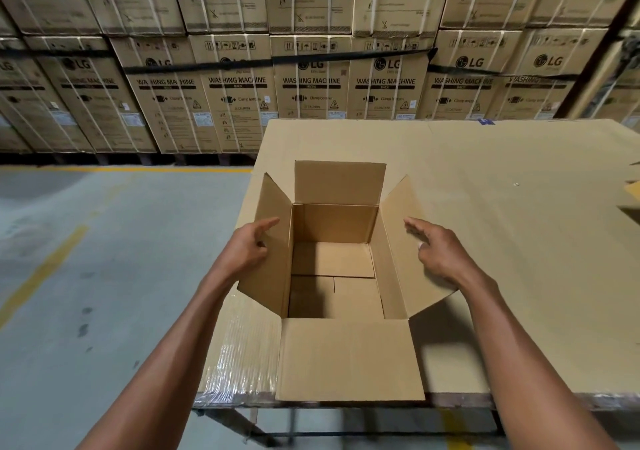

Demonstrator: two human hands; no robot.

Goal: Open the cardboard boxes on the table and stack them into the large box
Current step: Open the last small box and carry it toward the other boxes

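Open cardboard box (pixel 332 259) on table (pixel 502 241), left hand (pixel 247 247) and right hand (pixel 438 250) beside its flaps.

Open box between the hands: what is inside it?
Nothing shows inside the open box: only its folded bottom flaps. The near-left corner lies in shadow; nothing is visible there either.

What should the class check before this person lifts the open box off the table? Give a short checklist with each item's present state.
1. All four flaps of the box folded outward: ok.
2. Box inside empty: ok.
3. Bottom flaps closed flat: ok; taped or not: cannot tell.
4. Left hand on the left flap: ok, touching.
5. Right hand gripping the right flap: not ok, fingers straight.
6. Box fully on the table: not ok, near flap overhangs the edge.
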